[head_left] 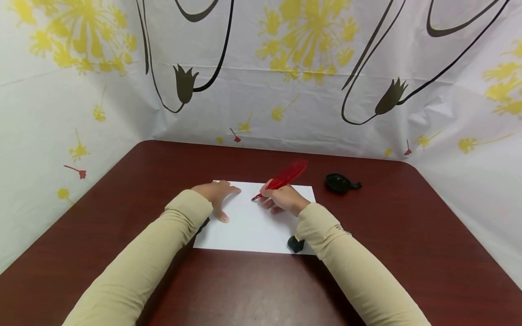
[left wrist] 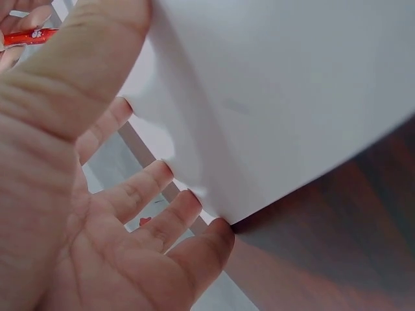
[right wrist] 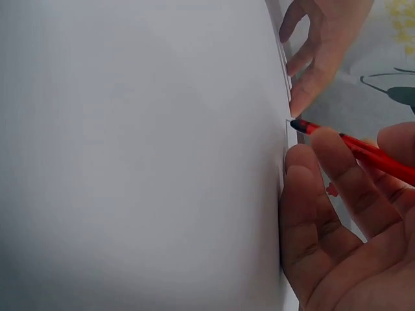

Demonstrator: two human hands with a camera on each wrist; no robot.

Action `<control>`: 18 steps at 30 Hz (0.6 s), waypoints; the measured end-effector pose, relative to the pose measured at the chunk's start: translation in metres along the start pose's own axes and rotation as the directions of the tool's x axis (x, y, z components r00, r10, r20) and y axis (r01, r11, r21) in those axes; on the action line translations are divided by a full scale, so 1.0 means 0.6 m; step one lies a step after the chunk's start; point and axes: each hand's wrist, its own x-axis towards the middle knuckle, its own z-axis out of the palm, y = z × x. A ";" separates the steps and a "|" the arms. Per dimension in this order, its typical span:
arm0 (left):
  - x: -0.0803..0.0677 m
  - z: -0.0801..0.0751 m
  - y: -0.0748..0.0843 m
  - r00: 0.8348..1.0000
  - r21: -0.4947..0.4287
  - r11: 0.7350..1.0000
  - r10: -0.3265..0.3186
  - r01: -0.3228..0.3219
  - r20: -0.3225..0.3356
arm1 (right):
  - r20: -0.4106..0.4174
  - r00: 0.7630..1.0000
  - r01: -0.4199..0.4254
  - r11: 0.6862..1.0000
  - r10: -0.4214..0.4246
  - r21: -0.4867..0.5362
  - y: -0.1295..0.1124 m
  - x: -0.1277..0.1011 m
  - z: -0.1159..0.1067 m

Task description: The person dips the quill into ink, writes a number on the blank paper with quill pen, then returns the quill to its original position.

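A white sheet of paper lies on a dark red-brown table. My left hand rests flat on the sheet's far left corner, fingers spread and straight. My right hand grips a red feather pen near the sheet's far edge. Its dark tip touches the paper just right of the left hand. The pen's red shaft runs across my right fingers. In the left wrist view the pen shows at the top left, beyond the paper.
A small black ink pot stands on the table to the right of the sheet. A white cloth printed with yellow flowers and black tulips walls in the table at the back and both sides. Bare table lies toward me.
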 end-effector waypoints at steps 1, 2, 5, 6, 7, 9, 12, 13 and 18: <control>0.000 0.000 0.000 1.000 -0.003 1.000 0.000 0.000 -0.004 | -0.002 1.000 0.003 1.000 -0.003 0.001 0.000 0.000 -0.001; 0.000 -0.001 0.000 1.000 -0.003 1.000 0.002 -0.002 -0.007 | -0.003 1.000 0.004 1.000 -0.004 -0.002 0.000 -0.001 -0.002; -0.001 -0.003 0.000 1.000 -0.003 1.000 0.002 -0.002 -0.004 | 0.008 1.000 0.002 1.000 -0.002 -0.006 -0.001 -0.001 -0.004; -0.001 -0.004 0.000 1.000 -0.001 1.000 0.004 -0.004 -0.002 | 0.014 1.000 -0.002 1.000 0.002 -0.005 -0.001 -0.001 -0.004; -0.001 -0.004 0.001 1.000 -0.001 1.000 0.001 -0.001 0.003 | 0.021 1.000 -0.006 1.000 0.006 -0.006 -0.001 -0.002 -0.004; -0.002 -0.004 0.001 1.000 0.001 1.000 -0.003 0.003 0.008 | 0.035 0.999 -0.010 1.000 0.010 -0.005 -0.002 -0.003 -0.004; -0.001 -0.004 0.002 1.000 0.002 1.000 -0.010 0.010 0.011 | 0.047 0.999 -0.010 1.000 0.010 -0.006 -0.001 -0.006 -0.002; -0.001 -0.004 0.002 1.000 0.000 1.000 -0.015 0.015 0.013 | 0.050 0.999 -0.010 1.000 0.010 -0.007 -0.001 -0.007 -0.002; 0.001 0.000 -0.001 1.000 -0.005 1.000 -0.010 0.010 0.019 | 0.072 0.997 0.005 1.000 -0.005 -0.008 0.002 -0.011 -0.001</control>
